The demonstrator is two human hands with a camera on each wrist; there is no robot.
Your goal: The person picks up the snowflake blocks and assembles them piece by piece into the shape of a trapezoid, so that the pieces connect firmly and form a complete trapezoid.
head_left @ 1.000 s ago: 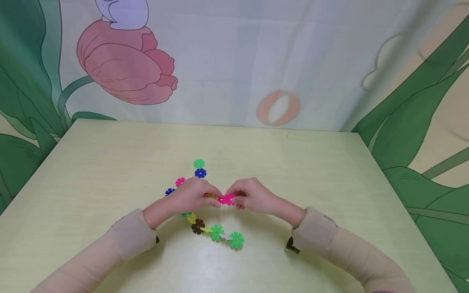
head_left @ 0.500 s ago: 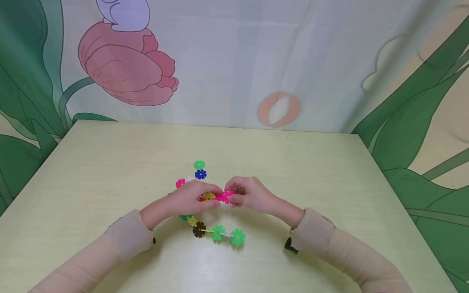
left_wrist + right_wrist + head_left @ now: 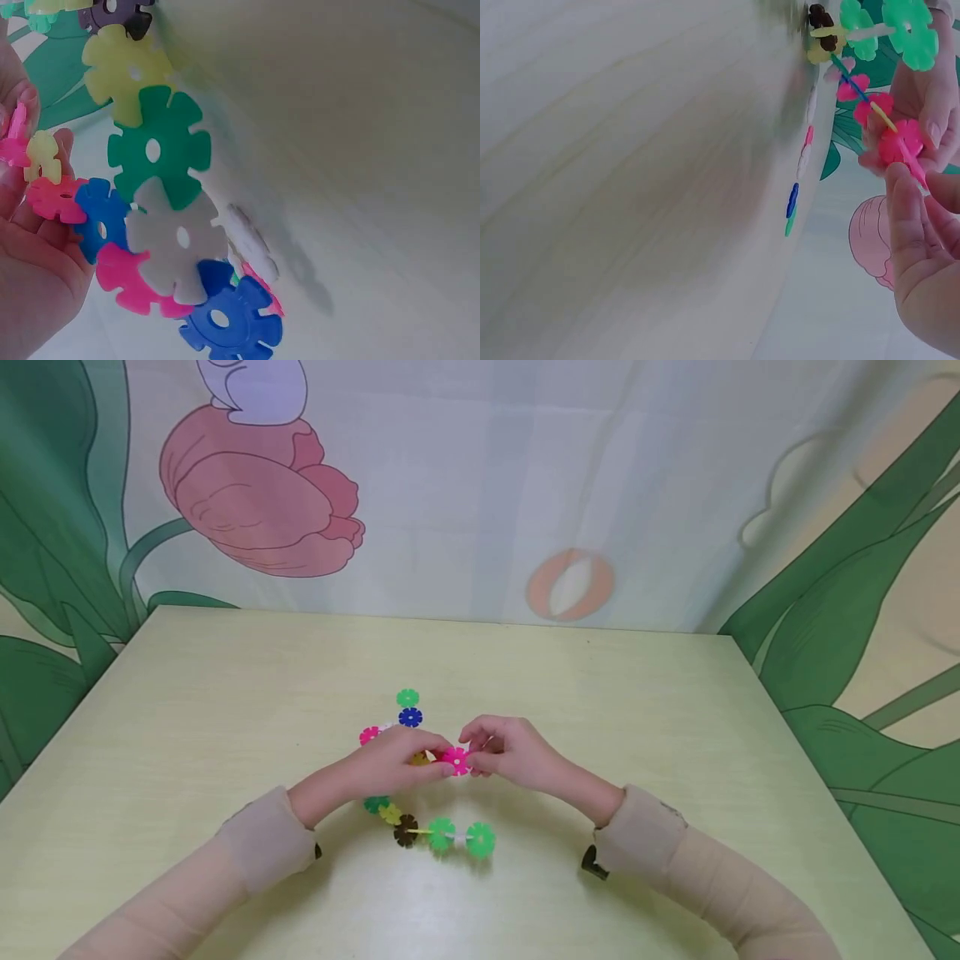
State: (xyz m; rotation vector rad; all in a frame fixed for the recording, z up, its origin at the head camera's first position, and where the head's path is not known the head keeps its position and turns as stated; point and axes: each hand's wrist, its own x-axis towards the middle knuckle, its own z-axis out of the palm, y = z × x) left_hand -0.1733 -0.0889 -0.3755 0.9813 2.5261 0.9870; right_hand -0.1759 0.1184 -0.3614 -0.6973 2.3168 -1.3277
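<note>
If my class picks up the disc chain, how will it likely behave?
The disc chain might flex where its discs interlock. It is probably light, as the discs look thin. Tugging could separate them, since they seem merely slotted together.

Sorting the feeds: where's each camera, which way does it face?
Head: on the head, facing forward and down over the table; left hand, right hand and sleeves show.
Left wrist: on that wrist, facing linked snowflake discs; left hand, part of right hand at left.
Right wrist: on that wrist, facing across the table; both hands at right.
Head, right wrist share two light-green discs.
</note>
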